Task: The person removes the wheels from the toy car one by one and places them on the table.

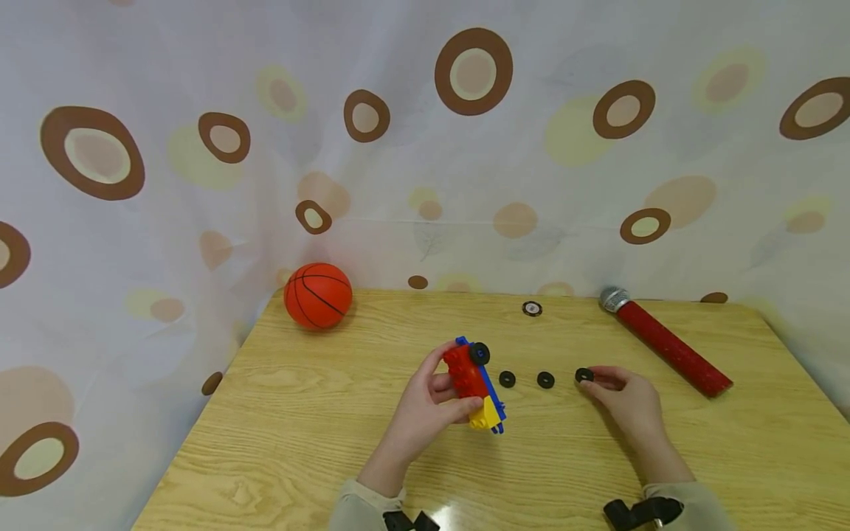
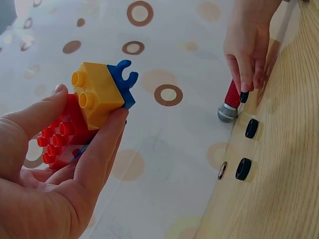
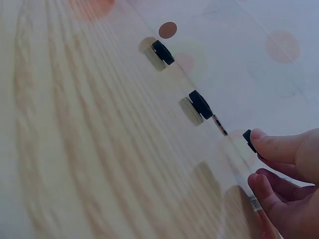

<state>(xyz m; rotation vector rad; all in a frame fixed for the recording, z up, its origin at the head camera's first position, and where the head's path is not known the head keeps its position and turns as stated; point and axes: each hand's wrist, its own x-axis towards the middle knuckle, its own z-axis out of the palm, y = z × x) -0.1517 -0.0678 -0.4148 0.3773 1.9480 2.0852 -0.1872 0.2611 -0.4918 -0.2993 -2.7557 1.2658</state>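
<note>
My left hand [image 1: 425,409] grips a toy car [image 1: 470,377] of red and yellow studded bricks on a blue base, held above the table. One black wheel [image 1: 479,353] shows on its side near the far end. In the left wrist view, the yellow brick [image 2: 97,94] and a blue hook [image 2: 127,74] point away from the palm. Between thumb and fingertips, my right hand [image 1: 627,402] pinches a small black tire [image 1: 584,375]. Two more tires, a middle one [image 1: 545,380] and a left one [image 1: 508,379], lie on the table between the hands.
A red-handled microphone [image 1: 671,346] lies at the right of the wooden table [image 1: 279,442]. An orange basketball [image 1: 318,296] sits at the back left, and a round black-and-white chip [image 1: 532,308] near the back edge. Behind hangs a patterned cloth [image 1: 412,162].
</note>
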